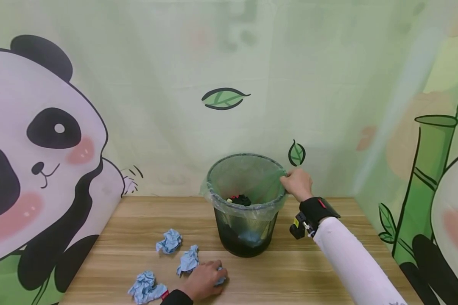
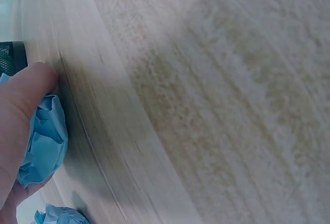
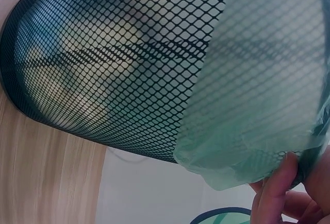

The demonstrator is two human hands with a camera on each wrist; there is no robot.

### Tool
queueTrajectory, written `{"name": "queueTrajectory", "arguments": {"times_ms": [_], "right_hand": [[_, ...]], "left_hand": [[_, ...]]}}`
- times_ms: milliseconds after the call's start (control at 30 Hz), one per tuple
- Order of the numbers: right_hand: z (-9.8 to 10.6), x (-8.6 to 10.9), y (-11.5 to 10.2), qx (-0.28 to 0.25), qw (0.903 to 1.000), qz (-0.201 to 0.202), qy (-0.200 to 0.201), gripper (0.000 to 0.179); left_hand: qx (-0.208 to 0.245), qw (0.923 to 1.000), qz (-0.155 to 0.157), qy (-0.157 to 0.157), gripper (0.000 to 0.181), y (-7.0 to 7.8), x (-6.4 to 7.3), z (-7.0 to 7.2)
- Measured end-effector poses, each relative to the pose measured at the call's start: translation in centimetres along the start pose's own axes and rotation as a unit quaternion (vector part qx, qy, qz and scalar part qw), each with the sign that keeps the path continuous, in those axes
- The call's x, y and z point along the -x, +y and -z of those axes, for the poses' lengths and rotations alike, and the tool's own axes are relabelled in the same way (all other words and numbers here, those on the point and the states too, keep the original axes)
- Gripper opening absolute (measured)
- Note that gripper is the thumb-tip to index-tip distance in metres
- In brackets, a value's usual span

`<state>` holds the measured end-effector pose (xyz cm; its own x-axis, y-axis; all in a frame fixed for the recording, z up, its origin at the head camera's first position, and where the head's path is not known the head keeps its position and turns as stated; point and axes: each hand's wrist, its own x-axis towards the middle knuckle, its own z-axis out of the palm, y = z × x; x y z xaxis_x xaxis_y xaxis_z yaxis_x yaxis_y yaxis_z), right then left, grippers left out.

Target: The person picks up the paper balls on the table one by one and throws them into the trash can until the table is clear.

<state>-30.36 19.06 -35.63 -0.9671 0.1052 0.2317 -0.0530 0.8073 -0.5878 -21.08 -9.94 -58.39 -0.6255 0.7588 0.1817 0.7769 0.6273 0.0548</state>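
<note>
A black mesh wastebasket (image 1: 229, 241) stands upright on the wooden table, lined with a thin green plastic bag (image 1: 248, 176) folded over its rim. My right hand (image 1: 298, 185) grips the rim at its right side, fingers and thumb pinching the bag edge there. In front of the basket, low over the tabletop, my left hand (image 1: 204, 280) holds a crumpled ball of blue paper (image 2: 46, 139), its thumb and fingers curled round it. Inside the basket lie a small black and red item (image 1: 242, 200) and, lower down, something pale blue seen through the mesh.
More crumpled blue paper lies left of the basket: one ball (image 1: 169, 241) farther back, another ball (image 1: 188, 259) just beyond the left hand, and a larger clump (image 1: 146, 288) near the front. A printed panda backdrop (image 1: 168, 106) rises behind the table (image 1: 305, 271).
</note>
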Motion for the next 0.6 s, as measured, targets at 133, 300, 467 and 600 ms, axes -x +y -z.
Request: {"name": "queueTrajectory", "arguments": {"times_ms": [133, 300, 467, 600], "right_hand": [[-0.1, 0.0, 0.1, 0.001, 1.0000, -0.003, 0.000, 0.037], [-0.2, -0.1, 0.3, 0.008, 1.0000, -0.004, 0.001, 0.036], [-0.2, -0.2, 0.3, 0.005, 1.0000, -0.001, -0.001, 0.037], [-0.2, -0.2, 0.2, 0.007, 1.0000, 0.000, 0.000, 0.037]], "left_hand": [[0.008, 0.9996, 0.013, -0.025, 0.029, 0.0, 0.0, 0.2], [0.023, 0.9985, 0.023, -0.045, 0.029, 0.0, -0.1, 0.7], [0.030, 0.9991, 0.013, -0.028, 0.027, -0.2, -0.2, 1.7], [0.018, 0.9998, -0.008, -0.010, 0.026, -0.6, -0.3, 2.6]]}}
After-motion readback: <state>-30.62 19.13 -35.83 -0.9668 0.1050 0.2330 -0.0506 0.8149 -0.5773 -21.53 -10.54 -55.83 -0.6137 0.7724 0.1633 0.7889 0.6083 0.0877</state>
